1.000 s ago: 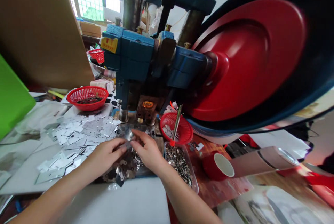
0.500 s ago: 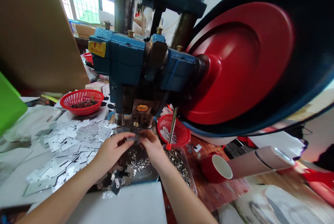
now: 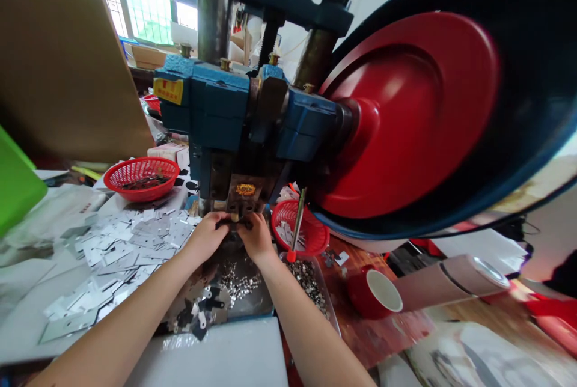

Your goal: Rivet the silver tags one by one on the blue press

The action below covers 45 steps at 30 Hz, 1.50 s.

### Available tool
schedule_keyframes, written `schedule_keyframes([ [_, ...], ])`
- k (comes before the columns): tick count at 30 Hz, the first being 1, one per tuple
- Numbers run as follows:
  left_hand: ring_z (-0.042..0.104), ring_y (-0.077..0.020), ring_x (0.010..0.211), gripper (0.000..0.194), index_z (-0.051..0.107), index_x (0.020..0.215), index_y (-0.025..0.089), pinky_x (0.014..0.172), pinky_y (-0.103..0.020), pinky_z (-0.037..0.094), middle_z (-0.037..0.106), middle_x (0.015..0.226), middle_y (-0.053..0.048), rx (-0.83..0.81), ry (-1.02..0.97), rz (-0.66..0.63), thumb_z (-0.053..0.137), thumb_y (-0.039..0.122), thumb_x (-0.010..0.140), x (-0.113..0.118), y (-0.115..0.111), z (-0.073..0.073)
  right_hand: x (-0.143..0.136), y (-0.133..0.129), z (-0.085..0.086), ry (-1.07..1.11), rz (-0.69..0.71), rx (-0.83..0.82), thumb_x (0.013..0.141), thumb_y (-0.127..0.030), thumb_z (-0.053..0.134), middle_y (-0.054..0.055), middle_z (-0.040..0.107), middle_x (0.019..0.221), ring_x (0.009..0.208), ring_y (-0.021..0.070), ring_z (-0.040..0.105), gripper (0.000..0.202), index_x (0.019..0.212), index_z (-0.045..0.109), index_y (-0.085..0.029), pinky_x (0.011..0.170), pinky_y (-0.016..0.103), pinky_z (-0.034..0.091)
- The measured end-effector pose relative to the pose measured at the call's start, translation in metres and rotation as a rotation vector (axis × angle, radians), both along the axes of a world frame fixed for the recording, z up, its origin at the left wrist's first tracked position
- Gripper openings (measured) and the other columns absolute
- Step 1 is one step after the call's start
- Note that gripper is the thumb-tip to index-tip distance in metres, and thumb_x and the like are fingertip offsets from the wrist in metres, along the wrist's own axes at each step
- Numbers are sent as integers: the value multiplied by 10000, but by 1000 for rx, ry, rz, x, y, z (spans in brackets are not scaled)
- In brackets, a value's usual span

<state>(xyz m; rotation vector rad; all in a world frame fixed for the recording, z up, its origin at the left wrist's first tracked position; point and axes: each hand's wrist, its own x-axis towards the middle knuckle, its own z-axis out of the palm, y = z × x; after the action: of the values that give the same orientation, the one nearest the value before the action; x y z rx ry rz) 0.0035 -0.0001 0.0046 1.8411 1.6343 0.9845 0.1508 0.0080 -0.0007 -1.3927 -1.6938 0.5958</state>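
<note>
A blue press (image 3: pixel 219 104) stands in front of me, with a large red-faced flywheel (image 3: pixel 415 116) on its right side. Both my hands are at the die area below its ram (image 3: pixel 249 191). My left hand (image 3: pixel 208 235) is closed in a pinch at the left of the die, and my right hand (image 3: pixel 256 237) pinches at its right. The thin metal plate between them is mostly hidden by my fingers and the tool. Below my hands, small metal bits (image 3: pixel 238 283) and dark cut pieces (image 3: pixel 201 309) lie on the press bed.
Flat metal plates (image 3: pixel 121 249) are heaped at left, beside a red basket (image 3: pixel 142 195) of dark parts. At right are another red basket (image 3: pixel 318 237), a clear bin of small parts (image 3: pixel 311 285), a lever with a red tip (image 3: pixel 297 225), a red cup (image 3: pixel 372 294) and a pink thermos (image 3: pixel 446 279).
Both hands have moved forward and up, carrying the metal plate from in front of the die to under the ram. The plate is now largely out of sight.
</note>
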Motion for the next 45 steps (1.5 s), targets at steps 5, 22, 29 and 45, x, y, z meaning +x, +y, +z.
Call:
schedule_keyframes([
  [5,619,-215,994,324,643,1030,176,911,-346,460,679,1055,-55,-32,-4,-40,460,254,776,-2,2,5,0,1,-1,21,16,-30,708,-124,586,43,615,926,913,199,583,226,901,674,-202,860,325,462],
  [22,565,-216,862,165,657,818,251,782,-341,425,601,900,-32,-163,377,-259,544,365,780,-55,-90,-11,47,-55,-7,-176,-3,81,842,-176,489,45,630,876,867,180,587,189,862,674,-206,836,310,460],
  [29,561,-191,846,210,614,763,233,774,-322,430,596,896,-21,-151,293,-288,463,351,848,-54,-93,-9,48,-56,-10,-555,17,160,859,-205,544,56,634,966,945,215,547,161,922,691,-222,858,341,451],
  [45,555,-222,1013,244,647,926,282,883,-379,422,611,1091,-23,-41,317,-330,481,444,851,-62,-101,-6,49,-62,-18,-612,49,227,873,-166,545,47,640,906,884,201,539,131,841,658,-225,811,343,438],
])
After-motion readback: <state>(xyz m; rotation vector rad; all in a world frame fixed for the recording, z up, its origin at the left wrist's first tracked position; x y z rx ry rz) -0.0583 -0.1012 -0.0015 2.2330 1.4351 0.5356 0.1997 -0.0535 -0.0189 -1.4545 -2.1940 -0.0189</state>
